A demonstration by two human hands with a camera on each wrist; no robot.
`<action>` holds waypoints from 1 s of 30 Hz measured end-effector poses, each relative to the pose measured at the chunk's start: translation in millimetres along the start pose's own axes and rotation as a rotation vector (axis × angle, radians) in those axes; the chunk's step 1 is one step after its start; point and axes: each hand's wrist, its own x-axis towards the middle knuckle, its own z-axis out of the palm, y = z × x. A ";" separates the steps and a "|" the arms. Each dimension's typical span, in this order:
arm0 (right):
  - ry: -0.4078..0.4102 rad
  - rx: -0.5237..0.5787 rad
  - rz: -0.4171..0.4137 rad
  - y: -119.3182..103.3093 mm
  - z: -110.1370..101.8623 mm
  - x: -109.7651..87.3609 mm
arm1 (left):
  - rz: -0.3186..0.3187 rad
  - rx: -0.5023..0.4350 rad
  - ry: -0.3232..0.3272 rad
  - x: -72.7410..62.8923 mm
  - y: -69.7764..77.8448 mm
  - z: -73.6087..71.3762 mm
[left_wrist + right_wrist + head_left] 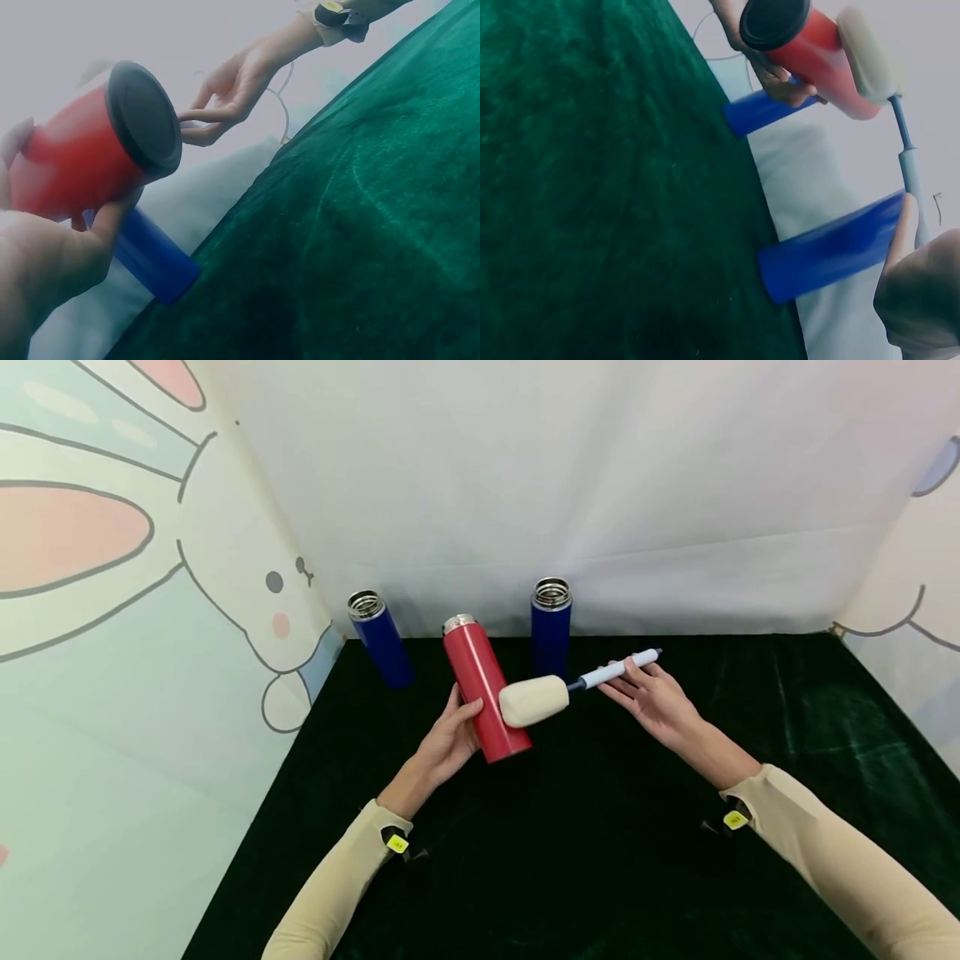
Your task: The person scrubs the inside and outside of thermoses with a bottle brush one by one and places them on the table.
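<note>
My left hand [448, 739] grips a red bottle [480, 681] around its body, held tilted above the table with its metal neck up and to the left. In the left wrist view the bottle's dark base [144, 118] faces the camera. A bottle brush [617, 671] is pinched by its pale blue handle between the thumb and fingers of my right hand [660, 706]. Its cream sponge head [534, 700] overlaps the outside of the red bottle in the head view; whether they touch I cannot tell.
Two blue bottles with uncovered metal necks stand at the back of the dark green cloth [600, 860]: one blue bottle [384, 643] at the left, another blue bottle [551, 631] behind the brush. White fabric [675, 510] hangs behind, and a rabbit-patterned sheet [150, 760] hangs at the left.
</note>
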 end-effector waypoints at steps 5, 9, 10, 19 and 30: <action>-0.038 -0.064 0.011 -3.9 -12.3 -7.4 | 0.032 0.000 -0.003 1.1 2.9 -0.9; -0.046 -0.074 0.012 -7.1 -21.6 -11.6 | 0.009 0.095 0.022 0.6 3.9 -2.4; -0.045 -0.070 0.013 -8.0 -22.9 -12.4 | 0.005 0.124 0.030 0.5 4.0 -2.6; -0.028 -0.082 0.028 -6.5 -22.6 -7.9 | 0.034 0.210 0.096 0.3 2.5 -2.9; 0.074 0.010 0.011 -9.1 8.6 20.5 | 0.004 0.209 0.002 -3.2 4.4 0.2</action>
